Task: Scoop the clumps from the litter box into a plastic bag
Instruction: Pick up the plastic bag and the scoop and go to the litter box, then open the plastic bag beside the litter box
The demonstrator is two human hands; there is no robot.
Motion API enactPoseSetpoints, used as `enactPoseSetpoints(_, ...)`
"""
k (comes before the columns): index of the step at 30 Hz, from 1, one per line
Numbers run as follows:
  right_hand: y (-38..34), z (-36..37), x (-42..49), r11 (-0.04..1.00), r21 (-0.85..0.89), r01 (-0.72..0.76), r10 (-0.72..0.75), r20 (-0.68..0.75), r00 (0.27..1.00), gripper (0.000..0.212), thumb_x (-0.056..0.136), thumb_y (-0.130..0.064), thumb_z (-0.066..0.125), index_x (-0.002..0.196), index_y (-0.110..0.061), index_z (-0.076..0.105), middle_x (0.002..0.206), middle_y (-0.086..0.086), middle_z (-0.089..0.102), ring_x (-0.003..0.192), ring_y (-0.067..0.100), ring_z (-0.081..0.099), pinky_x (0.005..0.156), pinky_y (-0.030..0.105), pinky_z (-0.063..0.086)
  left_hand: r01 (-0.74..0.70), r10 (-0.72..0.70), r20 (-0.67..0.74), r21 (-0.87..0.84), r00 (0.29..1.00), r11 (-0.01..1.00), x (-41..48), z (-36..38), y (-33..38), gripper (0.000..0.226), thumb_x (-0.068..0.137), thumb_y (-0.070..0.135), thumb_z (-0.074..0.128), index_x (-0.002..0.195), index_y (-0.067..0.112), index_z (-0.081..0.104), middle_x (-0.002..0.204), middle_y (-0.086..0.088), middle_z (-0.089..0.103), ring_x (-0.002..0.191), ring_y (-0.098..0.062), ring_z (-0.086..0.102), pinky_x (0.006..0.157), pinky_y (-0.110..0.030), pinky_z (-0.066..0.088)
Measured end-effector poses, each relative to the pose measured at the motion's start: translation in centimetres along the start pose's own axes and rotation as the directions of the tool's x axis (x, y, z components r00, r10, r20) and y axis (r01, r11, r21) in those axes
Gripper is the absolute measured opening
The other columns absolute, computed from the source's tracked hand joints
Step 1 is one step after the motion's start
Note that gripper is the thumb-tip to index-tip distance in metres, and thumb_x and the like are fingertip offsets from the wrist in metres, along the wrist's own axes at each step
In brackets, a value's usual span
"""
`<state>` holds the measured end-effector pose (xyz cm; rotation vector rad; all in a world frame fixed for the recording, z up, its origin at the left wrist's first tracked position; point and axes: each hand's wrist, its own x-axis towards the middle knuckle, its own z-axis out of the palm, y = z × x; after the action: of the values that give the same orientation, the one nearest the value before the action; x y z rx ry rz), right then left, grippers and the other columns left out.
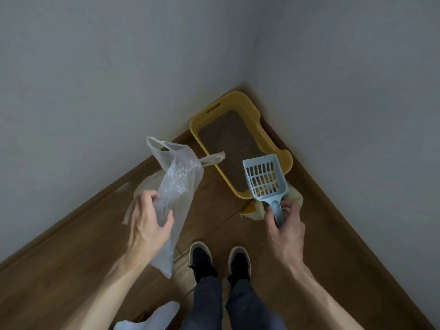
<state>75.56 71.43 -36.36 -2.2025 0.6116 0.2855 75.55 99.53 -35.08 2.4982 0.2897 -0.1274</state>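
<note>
A yellow litter box [287, 160] filled with grey-brown litter [232, 139] sits on the floor in the room's corner. My right hand [284, 226] grips the handle of a light blue slotted scoop [263, 178], held in the air over the box's near end. The scoop looks empty. My left hand [148, 222] holds a clear plastic bag [178, 184] by its side, to the left of the box. The bag's handles stick up and it hangs crumpled.
Grey walls meet behind the box. The wooden floor [333, 234] spreads out around my dark shoes [220, 260]. A yellowish bag or cloth [296, 198] lies under the box's near corner. Something white [152, 317] lies at the bottom edge.
</note>
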Motion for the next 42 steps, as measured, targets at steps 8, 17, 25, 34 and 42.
enactPoseSetpoints(8, 1.1, 4.3, 4.9, 0.999, 0.013, 0.044, -0.045, 0.058, 0.997, 0.023, 0.093, -0.029, 0.058, 0.111, -0.017, 0.049, 0.077, -0.002, 0.061, 0.059, 0.012, 0.062, 0.055, 0.044, 0.054, -0.072, 0.081, -0.07, 0.115, 0.994, 0.991, 3.1, 5.5, -3.7, 0.053, 0.069, 0.001, 0.08, 0.102, 0.007, 0.039, 0.087, -0.019, 0.05, 0.077, -0.034, 0.055, 0.067, -0.043, 0.049)
enactPoseSetpoints(17, 4.6, 10.8, 14.6, 0.976, -0.033, 0.214, -0.21, 0.096, 0.973, 0.012, 0.095, -0.024, 0.055, 0.086, -0.016, 0.054, 0.063, 0.005, 0.054, 0.051, 0.016, 0.052, 0.047, 0.036, 0.043, -0.229, 0.24, -0.035, 0.183, 0.97, 0.956, 6.7, 16.6, -8.2, 0.043, 0.074, -0.002, 0.07, 0.103, 0.01, 0.041, 0.089, -0.017, 0.051, 0.077, -0.031, 0.052, 0.067, -0.045, 0.048)
enactPoseSetpoints(25, 6.5, 17.4, 21.0, 0.962, 0.145, 0.233, -0.253, 0.144, 0.957, 0.02, 0.095, -0.026, 0.056, 0.079, -0.014, 0.053, 0.059, 0.002, 0.045, 0.048, 0.012, 0.04, 0.046, 0.034, 0.038, -0.47, 0.486, -0.001, 0.254, 0.874, 0.845, 9.6, 24.5, -12.0, 0.018, 0.079, 0.017, 0.051, 0.093, 0.01, 0.042, 0.08, -0.015, 0.052, 0.075, -0.026, 0.043, 0.066, -0.034, 0.033)
enactPoseSetpoints(34, 6.0, 21.0, 26.7, 0.918, 0.314, 0.241, -0.313, 0.203, 0.928, 0.02, 0.096, -0.026, 0.056, 0.087, -0.008, 0.058, 0.058, -0.002, 0.042, 0.047, 0.009, 0.037, 0.042, 0.02, 0.033, -0.637, 0.669, -0.028, 0.277, 0.743, 0.719, 13.4, 28.9, -14.3, 0.021, 0.083, 0.018, 0.056, 0.097, 0.006, 0.046, 0.097, -0.011, 0.042, 0.083, -0.03, 0.047, 0.071, -0.038, 0.04)
enactPoseSetpoints(42, 10.0, 23.1, 29.9, 0.936, 0.232, 0.266, -0.298, 0.116, 0.947, 0.019, 0.098, -0.027, 0.051, 0.092, -0.01, 0.056, 0.067, 0.01, 0.049, 0.051, 0.012, 0.043, 0.045, 0.025, 0.037, -0.612, 0.646, -0.054, 0.265, 0.762, 0.745, 15.0, 31.1, -16.4, 0.029, 0.077, 0.023, 0.058, 0.098, 0.007, 0.047, 0.096, -0.01, 0.047, 0.085, -0.027, 0.048, 0.076, -0.035, 0.04)
